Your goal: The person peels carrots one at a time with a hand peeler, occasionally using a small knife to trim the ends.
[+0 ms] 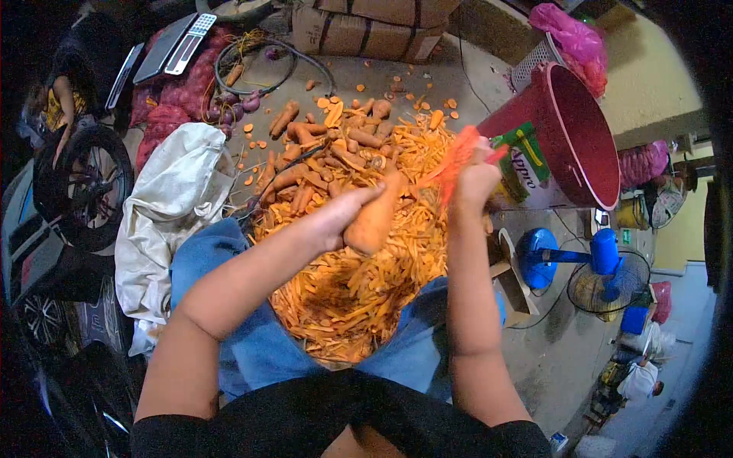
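Orange carrot (pixel 376 221), L hand (pixel 350 212); blurred red obj. (pixel 455 164), R hand (pixel 476 182).

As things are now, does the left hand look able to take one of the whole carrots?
Probably not yet: the left hand already has its grip on a large carrot. The way itself seems free, as the whole carrots lie mostly exposed just beyond it.

Carrot (pixel 372 229) was large, orange and thick-bodied; gripped in the left hand (pixel 347 217), broad end toward the wearer, other end pointing away and slightly right. It was held above loose orange strips (pixel 328 305), heaped between the knees. Red-orange item (pixel 456 162) was blurred, form unclear; gripped in the right hand (pixel 477 179), right of the carrot.
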